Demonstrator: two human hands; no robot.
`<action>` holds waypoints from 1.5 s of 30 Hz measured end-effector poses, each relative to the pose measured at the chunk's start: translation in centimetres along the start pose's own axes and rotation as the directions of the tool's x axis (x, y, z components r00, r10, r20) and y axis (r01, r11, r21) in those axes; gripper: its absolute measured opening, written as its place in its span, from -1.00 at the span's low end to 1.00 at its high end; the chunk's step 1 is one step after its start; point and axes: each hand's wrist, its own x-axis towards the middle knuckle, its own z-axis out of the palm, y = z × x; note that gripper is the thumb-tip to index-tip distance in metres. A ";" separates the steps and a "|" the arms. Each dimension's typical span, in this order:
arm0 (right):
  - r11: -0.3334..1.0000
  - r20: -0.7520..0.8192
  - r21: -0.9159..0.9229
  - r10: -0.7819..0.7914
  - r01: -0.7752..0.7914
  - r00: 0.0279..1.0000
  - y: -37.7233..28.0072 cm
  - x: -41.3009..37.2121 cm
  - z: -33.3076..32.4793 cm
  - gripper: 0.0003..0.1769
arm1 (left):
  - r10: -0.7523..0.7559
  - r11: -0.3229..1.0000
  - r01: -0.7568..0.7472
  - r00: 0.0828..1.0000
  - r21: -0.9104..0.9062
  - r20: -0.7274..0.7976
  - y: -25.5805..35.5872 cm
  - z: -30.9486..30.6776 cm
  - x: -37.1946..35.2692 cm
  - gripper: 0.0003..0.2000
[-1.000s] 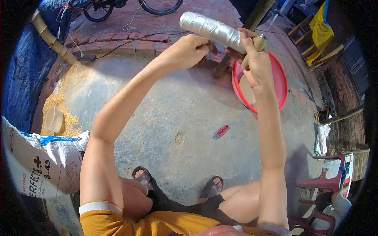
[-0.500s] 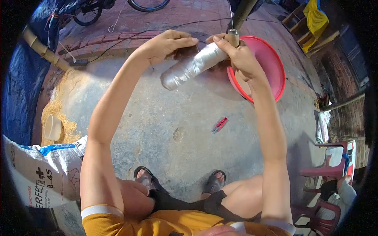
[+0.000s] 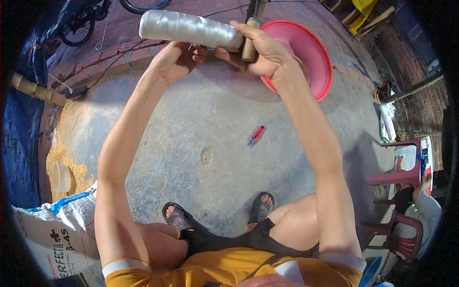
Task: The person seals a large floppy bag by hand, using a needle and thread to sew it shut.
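Observation:
A cylinder wrapped in shiny silver material point(image 3: 191, 29) lies nearly level at the top of the head view. Its near end is in my right hand point(image 3: 267, 52), with the thumb along the top. The same hand also holds a short wooden handle point(image 3: 249, 45) with a metal collar, upright across the cylinder's end. My left hand point(image 3: 178, 61) is just under the cylinder with its fingers curled. A thin pale strand shows at those fingertips, but what they pinch is mostly hidden.
Beyond my right hand stands a red-rimmed pink basin point(image 3: 321, 71). Red-handled snips point(image 3: 256, 136) lie on the concrete floor point(image 3: 210, 115). At left are a printed sack point(image 3: 57, 234) and a cream tub point(image 3: 61, 177) beside scattered grain. Dark red chairs point(image 3: 397, 177) and a person's arm point(image 3: 423, 191) are at right.
The silver cylinder has swung from slanting down-left to nearly level and is higher in view. My left hand has moved from above it to beneath it. The camera view has shifted slightly.

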 end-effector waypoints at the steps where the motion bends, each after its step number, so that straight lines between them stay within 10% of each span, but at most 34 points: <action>1: 0.998 -0.044 0.065 0.011 -0.008 0.999 0.2 0.1 -0.2 -0.69 | -0.008 1.000 0.008 1.000 -0.001 0.009 -0.5 -0.6 0.3 -0.87; 9: 0.981 0.100 0.124 0.136 -0.148 0.986 3.2 3.4 -3.4 -0.64 | -0.090 0.991 0.083 0.994 -0.101 -0.067 -4.5 -4.3 0.5 -0.84; 16: 0.944 -0.127 -0.329 -0.004 -0.039 0.992 5.9 4.4 -4.4 -0.72 | -0.267 0.964 0.267 0.958 -0.011 -0.107 -5.3 -2.2 0.4 -0.60; 20: 0.411 -0.136 -0.907 -0.093 -0.086 0.986 5.5 3.8 -5.5 -0.53 | -0.429 0.902 0.403 0.877 -0.157 -0.215 -8.3 -6.2 1.8 -0.63; 23: 0.338 -0.055 -0.941 -0.070 -0.028 0.996 5.4 4.6 -7.0 -0.53 | -0.504 0.846 0.533 0.804 0.007 -0.317 -12.2 -12.9 2.9 -0.67; 25: 0.396 -0.115 -0.912 0.012 -0.111 0.993 4.7 4.3 -6.9 -0.56 | -0.396 0.628 0.600 0.794 0.496 -0.461 -14.5 -15.3 1.8 -0.63; 27: 0.527 -0.110 -0.838 0.090 -0.141 0.990 4.7 4.6 -7.9 -0.59 | -0.229 -0.006 0.528 0.826 0.849 -0.516 -16.3 -20.0 1.7 -0.57; 28: 0.527 -0.123 -0.837 0.082 -0.148 0.989 4.6 4.6 -8.3 -0.59 | -0.239 -0.009 0.518 0.829 0.855 -0.505 -16.3 -19.9 1.3 -0.57; 30: 0.588 -0.014 -0.806 0.090 -0.065 0.996 4.9 4.5 -8.9 -0.61 | -0.155 -0.521 0.351 0.858 0.778 -0.490 -16.1 -20.0 0.1 -0.55; 45: 0.604 -0.036 -0.790 0.125 -0.104 0.992 5.9 6.0 -10.2 -0.71 | 0.206 -0.558 0.423 0.904 0.714 -0.375 -23.4 -21.4 -3.0 -0.57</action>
